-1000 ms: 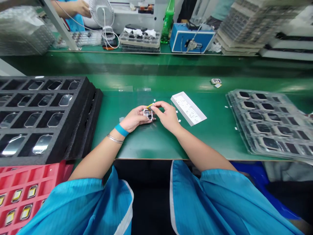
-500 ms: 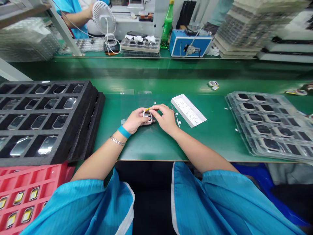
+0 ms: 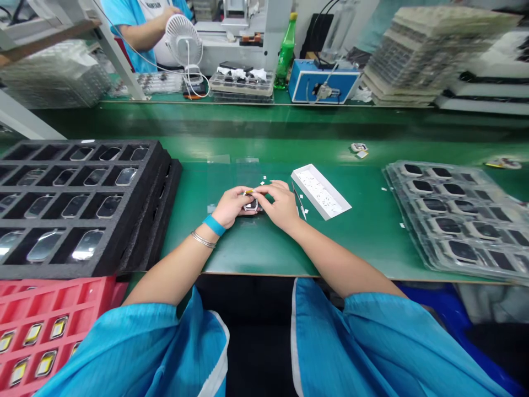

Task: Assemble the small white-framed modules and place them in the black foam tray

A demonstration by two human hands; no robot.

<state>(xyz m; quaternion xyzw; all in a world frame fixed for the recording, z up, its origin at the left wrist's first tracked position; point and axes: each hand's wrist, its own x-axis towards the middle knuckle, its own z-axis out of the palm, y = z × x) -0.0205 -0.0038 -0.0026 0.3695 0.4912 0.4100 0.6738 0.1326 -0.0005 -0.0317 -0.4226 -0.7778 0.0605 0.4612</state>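
A person's left hand cupped a small square watch module above the middle of a green workbench counter, its fingers curled around the module. The right hand sat just beside it, with fingers bunched at a yellow tab on the module; whether they pinched the tab could not be told. A blue wristband and a metal bangle circled the left wrist. Slim tweezers lay just right of the hands, beside a white tray. A black foam tray stood along the counter's left end, and stacked clear blister trays lay at its right end, both filled with watch parts. A red tray of gold-toned parts sat below the left corner. Across the aisle, a co-worker stood behind a white desk fan.
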